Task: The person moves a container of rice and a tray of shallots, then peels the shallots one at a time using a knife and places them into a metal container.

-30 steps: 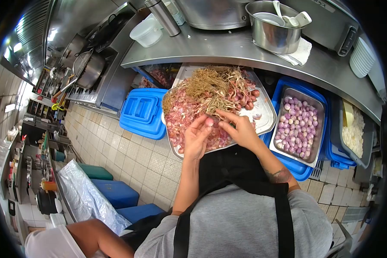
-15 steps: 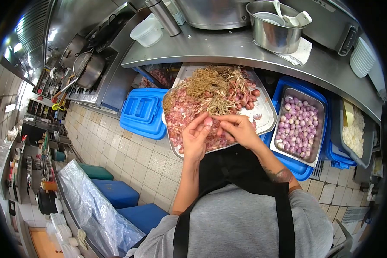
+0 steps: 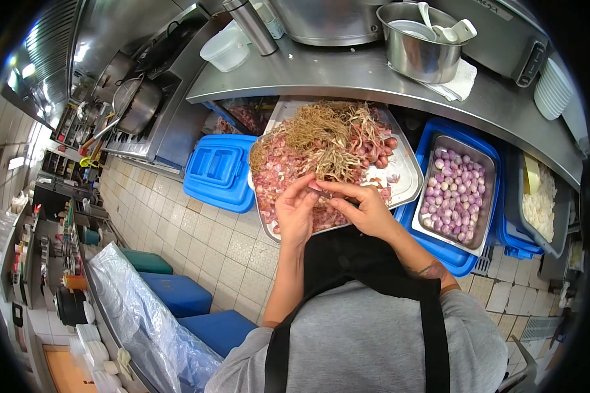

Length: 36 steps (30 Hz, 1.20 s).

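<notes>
My left hand [image 3: 296,211] pinches a shallot [image 3: 316,185] between thumb and fingertips, over the front of a big metal tray [image 3: 400,171]. From the other side my right hand [image 3: 368,208] meets it, its fingers closed on a thin dark strip that looks like the blade of a small knife [image 3: 319,192]; its handle is hidden. Below both hands lies a heap of pinkish shallot skins [image 3: 275,164]. Dried roots and stalks [image 3: 328,131] are piled behind, with unpeeled shallots [image 3: 381,152] at the tray's right.
A steel pan of peeled shallots [image 3: 455,193] rests on a blue bin at the right. Beyond it is a grey tub [image 3: 557,226] with white pieces. A blue lid [image 3: 217,171] lies left of the tray. The steel counter [image 3: 308,72] overhangs the tray's far side.
My right hand has turned slightly, and its thumb and forefinger have shifted along the shallot. The dark strip now shows between the hands. My left hand has barely moved.
</notes>
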Motion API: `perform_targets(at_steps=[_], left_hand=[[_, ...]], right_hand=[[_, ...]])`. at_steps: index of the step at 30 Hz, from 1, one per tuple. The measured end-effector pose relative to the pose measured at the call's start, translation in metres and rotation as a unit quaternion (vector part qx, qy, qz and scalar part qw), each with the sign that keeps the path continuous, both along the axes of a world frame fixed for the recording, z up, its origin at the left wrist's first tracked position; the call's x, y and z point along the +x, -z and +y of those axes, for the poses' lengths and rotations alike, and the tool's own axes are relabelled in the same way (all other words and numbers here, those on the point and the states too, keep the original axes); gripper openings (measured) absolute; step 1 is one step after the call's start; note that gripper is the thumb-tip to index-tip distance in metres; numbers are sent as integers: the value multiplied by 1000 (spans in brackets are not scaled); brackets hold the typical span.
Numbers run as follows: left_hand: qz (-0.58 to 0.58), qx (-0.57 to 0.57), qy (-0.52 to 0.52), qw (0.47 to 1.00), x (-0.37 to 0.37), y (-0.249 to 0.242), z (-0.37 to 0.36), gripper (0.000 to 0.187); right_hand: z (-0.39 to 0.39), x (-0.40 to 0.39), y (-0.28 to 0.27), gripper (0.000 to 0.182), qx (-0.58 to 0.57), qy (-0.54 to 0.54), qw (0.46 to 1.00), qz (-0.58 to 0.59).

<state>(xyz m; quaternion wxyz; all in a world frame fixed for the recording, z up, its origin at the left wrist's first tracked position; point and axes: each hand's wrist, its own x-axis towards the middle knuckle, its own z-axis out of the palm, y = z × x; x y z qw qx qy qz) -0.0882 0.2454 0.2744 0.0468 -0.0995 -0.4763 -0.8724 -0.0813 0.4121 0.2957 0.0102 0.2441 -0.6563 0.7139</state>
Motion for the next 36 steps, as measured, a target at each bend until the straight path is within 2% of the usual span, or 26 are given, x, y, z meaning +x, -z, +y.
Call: perform_targets(at_steps=[7, 10, 13, 14, 18, 21, 24, 27, 31, 34, 36], left_hand=[[-6, -50, -13, 999, 4, -4, -2, 34], [1, -54, -13, 998, 2, -2, -2, 34], [11, -35, -12, 999, 5, -3, 4, 34], [7, -26, -5, 1000, 5, -4, 6, 35], [-35, 67, 7, 997, 4, -4, 7, 39], [-37, 104, 9, 994, 1, 2, 4, 39], [-22, 101, -19, 994, 0, 3, 9, 35], [-1, 117, -39, 992, 0, 6, 13, 33], [11, 106, -36, 994, 1, 11, 12, 31], [-2, 95, -58, 994, 3, 8, 15, 31], [-12, 79, -75, 994, 2, 10, 15, 31]], right_hand=[[0, -3, 3, 30, 21, 27, 999, 35], [-3, -1, 4, 29, -42, -2, 998, -49], [-3, -10, 13, 28, -133, -26, 975, -176], [-6, -18, 23, 29, -175, -8, 969, -171], [0, -26, 31, 29, -80, 65, 985, -135], [-1, -13, 11, 30, -9, 87, 988, -130], [-12, -2, 11, 32, -20, 102, 994, -22], [-15, 9, -3, 37, 2, 71, 996, -48], [-22, 4, 3, 35, -12, 122, 990, 71], [-18, 7, -2, 35, 7, 81, 997, 8], [-18, 6, 0, 34, -10, 78, 997, 12]])
